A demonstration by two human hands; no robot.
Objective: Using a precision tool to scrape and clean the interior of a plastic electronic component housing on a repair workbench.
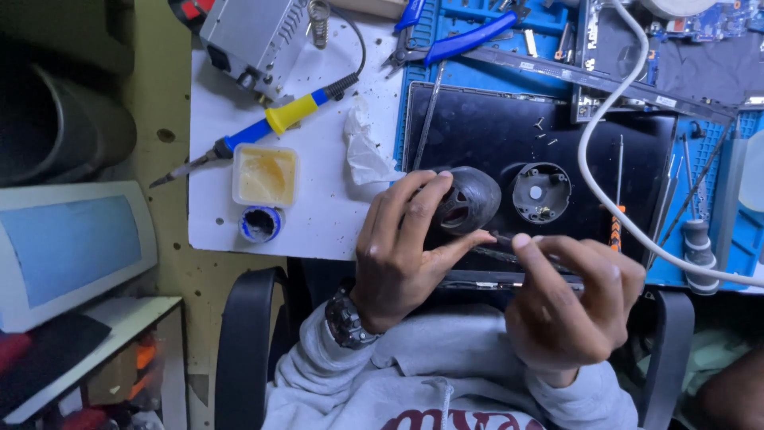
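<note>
My left hand (402, 251) grips a rounded black plastic shell (469, 199) just above the near edge of a black laptop lid (509, 131). My right hand (569, 299) pinches a thin dark tool (503, 238) whose tip points into the shell's opening. A round black part (541, 191) with small screws inside lies on the lid right of the shell. A watch sits on my left wrist.
A white board (318, 215) holds a blue-and-yellow soldering iron (270, 123), a tub of yellow flux (265, 175), a small blue pot (260, 224) and a crumpled tissue (366, 147). A white cable (613, 199) loops over the lid. Blue pliers (461, 40) and a screwdriver (617, 215) lie nearby.
</note>
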